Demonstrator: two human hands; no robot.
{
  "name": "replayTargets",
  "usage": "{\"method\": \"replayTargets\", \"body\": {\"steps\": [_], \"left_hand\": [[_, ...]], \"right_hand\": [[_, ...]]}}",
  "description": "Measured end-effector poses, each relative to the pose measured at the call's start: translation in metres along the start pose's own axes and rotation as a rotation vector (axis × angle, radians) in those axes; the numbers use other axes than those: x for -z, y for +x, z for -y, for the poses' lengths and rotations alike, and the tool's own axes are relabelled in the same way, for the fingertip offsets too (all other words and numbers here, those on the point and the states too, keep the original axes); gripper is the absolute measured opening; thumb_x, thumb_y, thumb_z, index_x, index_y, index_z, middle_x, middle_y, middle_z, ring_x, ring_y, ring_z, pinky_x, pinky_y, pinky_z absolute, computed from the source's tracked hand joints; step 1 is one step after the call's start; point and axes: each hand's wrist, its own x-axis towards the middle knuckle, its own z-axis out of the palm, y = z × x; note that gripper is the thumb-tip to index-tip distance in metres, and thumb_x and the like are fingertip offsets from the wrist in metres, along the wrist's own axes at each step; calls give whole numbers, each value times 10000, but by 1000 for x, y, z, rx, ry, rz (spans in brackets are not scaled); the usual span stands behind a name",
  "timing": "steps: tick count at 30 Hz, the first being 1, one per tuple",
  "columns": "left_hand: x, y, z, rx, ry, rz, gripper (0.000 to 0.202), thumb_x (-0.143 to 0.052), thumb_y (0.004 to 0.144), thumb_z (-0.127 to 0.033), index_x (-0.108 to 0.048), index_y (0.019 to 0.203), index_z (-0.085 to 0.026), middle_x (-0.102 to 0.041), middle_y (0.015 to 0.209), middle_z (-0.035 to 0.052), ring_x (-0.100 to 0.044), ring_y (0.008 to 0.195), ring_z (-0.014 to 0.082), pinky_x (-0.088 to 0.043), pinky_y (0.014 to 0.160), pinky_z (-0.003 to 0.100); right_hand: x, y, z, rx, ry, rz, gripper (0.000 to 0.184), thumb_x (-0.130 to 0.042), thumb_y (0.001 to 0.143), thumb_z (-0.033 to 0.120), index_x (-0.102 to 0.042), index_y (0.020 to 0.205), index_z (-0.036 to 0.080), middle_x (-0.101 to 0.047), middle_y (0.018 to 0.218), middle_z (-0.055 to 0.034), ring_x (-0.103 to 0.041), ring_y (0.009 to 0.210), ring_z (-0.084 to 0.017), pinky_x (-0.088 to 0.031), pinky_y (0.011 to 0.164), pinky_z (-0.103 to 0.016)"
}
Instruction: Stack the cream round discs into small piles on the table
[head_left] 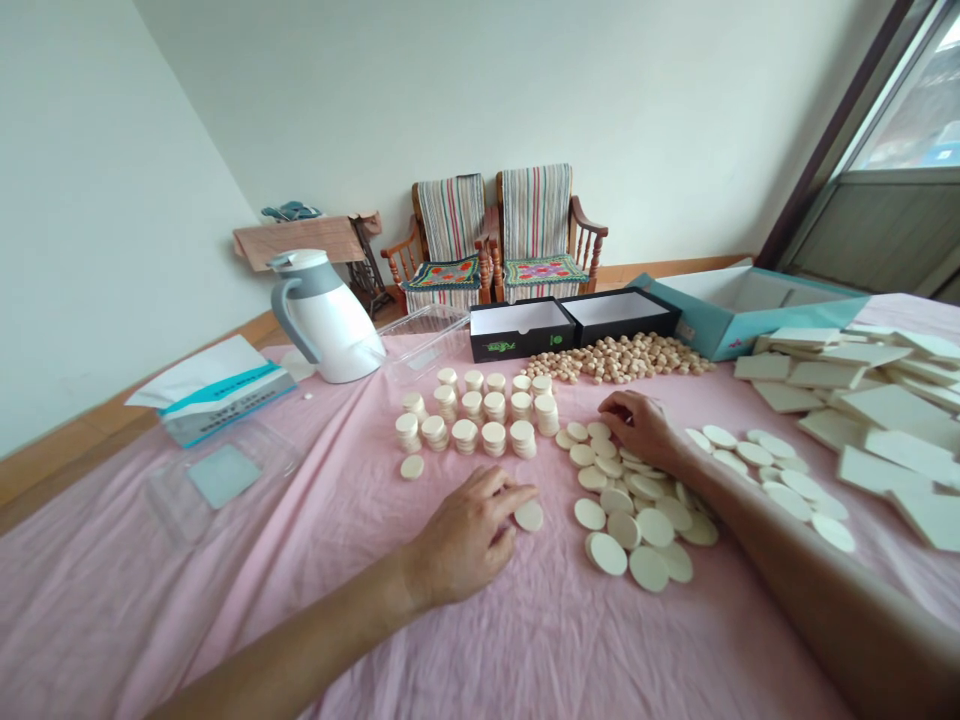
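My left hand [466, 535] lies on the pink cloth [300, 600], fingers curled, its fingertips touching a single cream round disc [529, 515]. My right hand [639, 425] rests on top of a loose spread of the same cream discs [637, 510], fingers bent down onto them. Behind my left hand stand neat short stacks of discs [480, 420] in rows, with one lone disc [410, 466] at their left.
A heap of small wooden beads [622, 357] lies before two open black boxes [570, 322]. Cream square tiles [877, 400] pile at the right by a teal box [720, 310]. A white jug [326, 315], tissue pack [217, 395] and clear tray [217, 480] sit left. Two chairs [495, 235] stand behind.
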Motion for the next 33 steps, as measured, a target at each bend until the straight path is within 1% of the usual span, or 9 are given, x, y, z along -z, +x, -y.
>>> {"method": "replayTargets", "body": {"steps": [3,6,8,10,13,15,18,22,33], "left_hand": [[-2,2,-1,-2,31,14,296,-498,754,-72,-620,984,-214,-552,923,43,-517,932,189,-444,818,316],[-3,1,1,38,8,-18,230,-555,725,-104,-606,928,-199,-562,896,33,-523,896,180,-443,787,299],[0,-2,6,93,22,-78,185,-583,706,-132,-592,880,-195,-569,872,29,-528,853,177,-441,751,293],[7,-7,13,161,82,-179,147,-592,700,-160,-573,842,-195,-572,858,30,-529,830,180,-434,724,295],[24,-16,28,245,222,-322,101,-581,715,-191,-549,811,-200,-573,857,30,-532,838,184,-423,734,300],[36,-25,40,304,326,-359,59,-572,733,-227,-541,776,-202,-570,829,24,-534,813,180,-420,717,294],[49,-37,56,388,437,-363,74,-574,739,-270,-540,742,-205,-567,794,19,-542,789,178,-416,692,282],[53,-46,69,463,493,-349,101,-577,739,-298,-545,729,-203,-569,780,18,-553,782,177,-419,694,277],[48,-45,79,456,442,-324,101,-588,733,-301,-559,728,-205,-579,767,14,-558,771,176,-416,674,269]], "right_hand": [[-1,0,-3,-6,-15,9,158,-496,736,260,-625,785,182,-643,696,-30,-563,594,-138,-433,584,-249],[-2,0,-5,3,-26,10,161,-497,733,264,-628,786,187,-643,688,-26,-563,592,-140,-434,580,-253],[-1,0,-4,8,-25,7,164,-494,731,265,-630,784,188,-645,691,-25,-558,587,-138,-434,575,-254],[0,-1,-2,7,-25,3,167,-492,732,267,-630,781,187,-645,691,-25,-553,580,-136,-433,573,-256],[1,-2,2,-3,-21,-4,171,-490,737,275,-629,782,186,-644,679,-26,-550,570,-136,-431,571,-258],[1,-2,3,-6,-17,-2,170,-492,740,283,-626,780,187,-643,678,-27,-553,572,-139,-430,568,-258],[1,-1,2,-8,-31,6,166,-496,738,292,-624,769,192,-640,678,-26,-557,576,-143,-429,569,-260],[1,-1,1,-15,-30,3,178,-493,736,307,-626,763,192,-642,677,-27,-556,569,-145,-430,564,-264],[1,-2,3,-19,-39,5,176,-497,751,309,-618,780,185,-642,682,-33,-545,560,-138,-427,555,-256]]}}
